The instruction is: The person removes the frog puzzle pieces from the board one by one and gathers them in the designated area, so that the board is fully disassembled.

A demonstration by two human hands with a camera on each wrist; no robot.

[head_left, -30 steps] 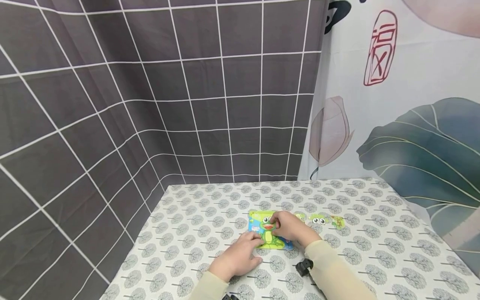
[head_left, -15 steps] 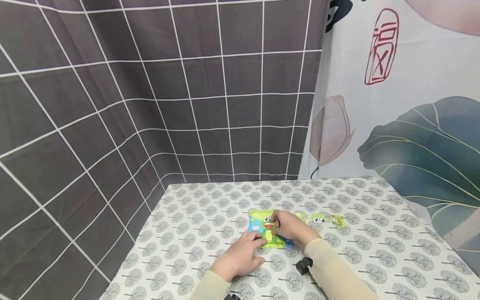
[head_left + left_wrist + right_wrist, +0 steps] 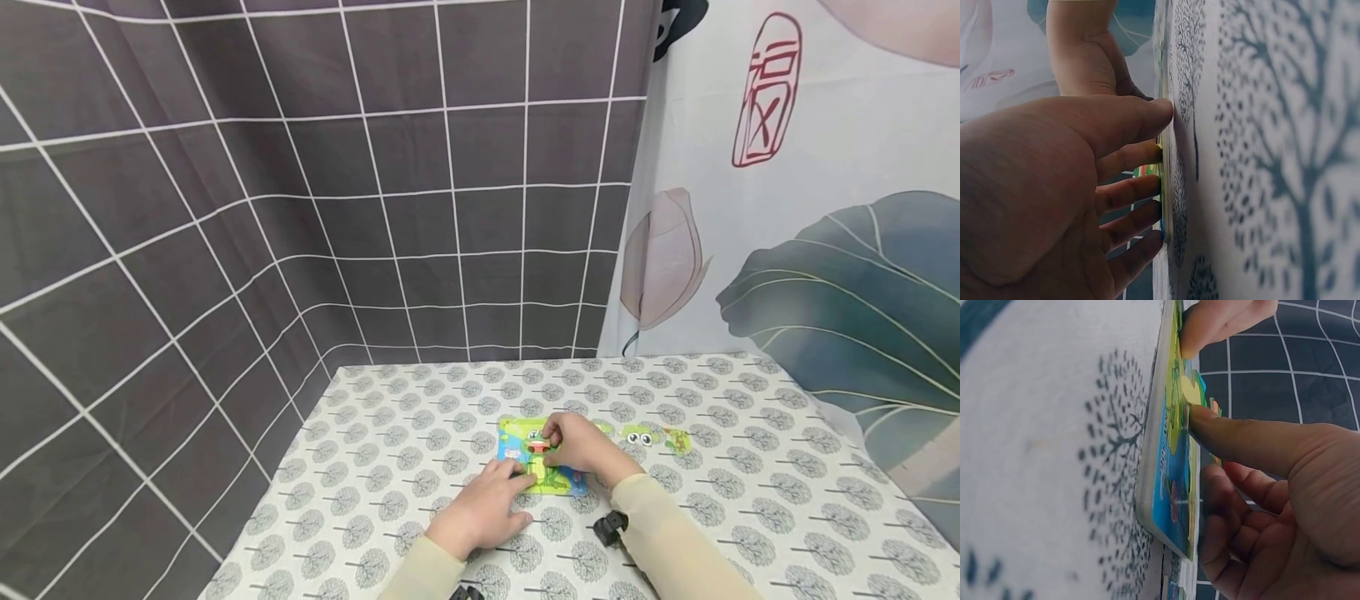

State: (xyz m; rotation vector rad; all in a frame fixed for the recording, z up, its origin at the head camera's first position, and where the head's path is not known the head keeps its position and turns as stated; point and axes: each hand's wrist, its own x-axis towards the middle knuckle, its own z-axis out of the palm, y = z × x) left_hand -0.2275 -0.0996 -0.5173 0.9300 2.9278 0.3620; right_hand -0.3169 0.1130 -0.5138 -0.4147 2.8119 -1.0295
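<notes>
A frog jigsaw puzzle (image 3: pixel 512 427), green, yellow and blue on a thin flat board, lies on the table in the head view. My left hand (image 3: pixel 483 507) rests at its near left side, fingers extended and fingertips on the board; the left wrist view shows the thumb at the board's edge. From the right, my right hand (image 3: pixel 583 448) reaches over the frog. Its thumb and fingers pinch a puzzle piece (image 3: pixel 1192 390), which is tilted up from the board in the right wrist view. The fingers partly cover the frog's face and the board's right part.
Loose puzzle pieces lie to the right of the board: one with two frog eyes (image 3: pixel 640 437), a green and brown one (image 3: pixel 678 442), and another partly behind the right hand. A tree-print cloth (image 3: pixel 420 400) covers the table. A dark grid curtain (image 3: pixel 480 225) hangs behind.
The frog-face puzzle piece under the right fingers now looks more tilted than before. Both hands stay nearly in place; the head view has shifted slightly.
</notes>
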